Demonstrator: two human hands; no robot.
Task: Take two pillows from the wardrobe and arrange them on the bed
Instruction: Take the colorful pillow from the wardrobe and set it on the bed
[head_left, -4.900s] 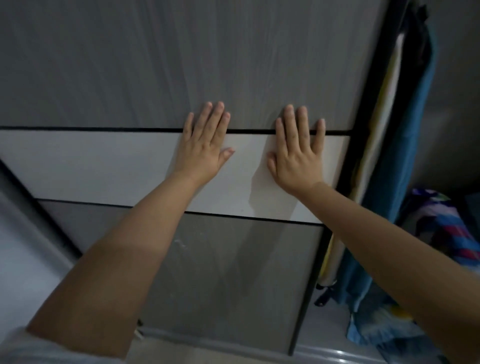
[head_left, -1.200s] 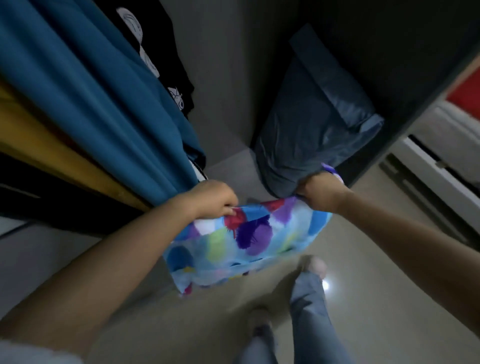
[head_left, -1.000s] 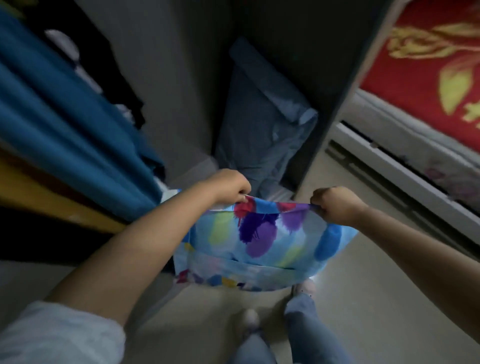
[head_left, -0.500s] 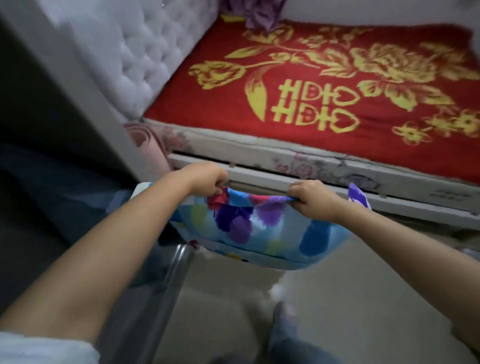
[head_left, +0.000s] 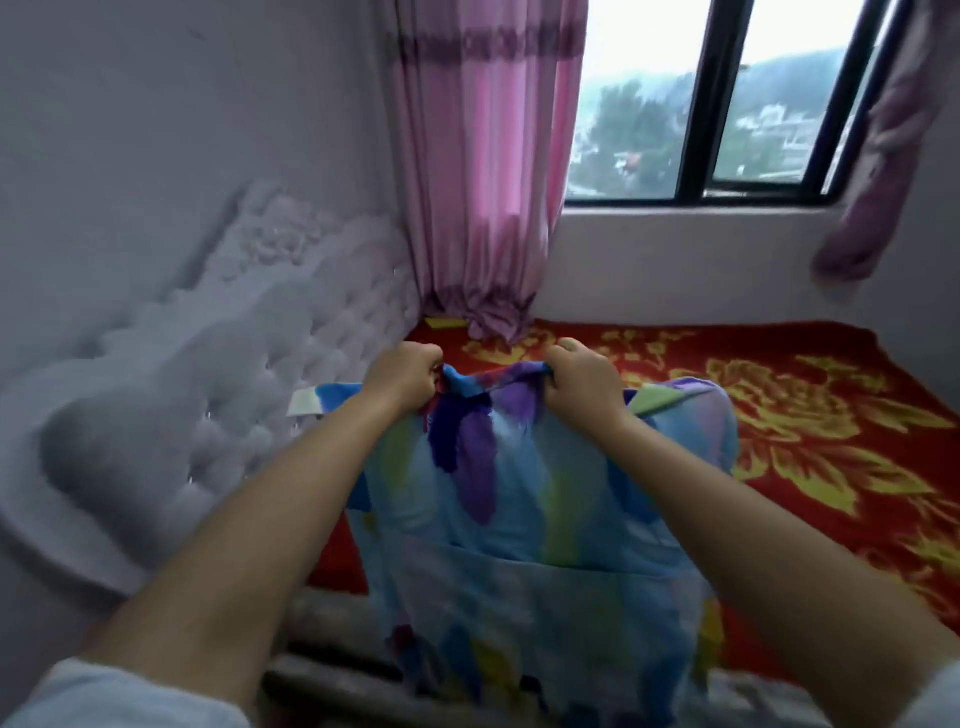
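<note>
You've got the colourful pillow (head_left: 524, 499) up in front of you, hanging by its top edge over the near side of the bed (head_left: 810, 431), its lower end dangling down past the mattress edge. Your left hand (head_left: 405, 376) is fisted tight on the top hem, fingers curled in and bunching the fabric; your right hand (head_left: 582, 382) does the same just beside it, so the cloth between them puckers. This looks like the carry-and-place step for the first pillow (no second one anywhere in view). The tufted headboard (head_left: 249, 332) runs along your left, and the pink curtain (head_left: 478, 171) drops onto the far corner under the window (head_left: 727, 98). Next, I'd say, swing it forward and left, lay it flat on the red blanket near the headboard, then let go cleanly.
</note>
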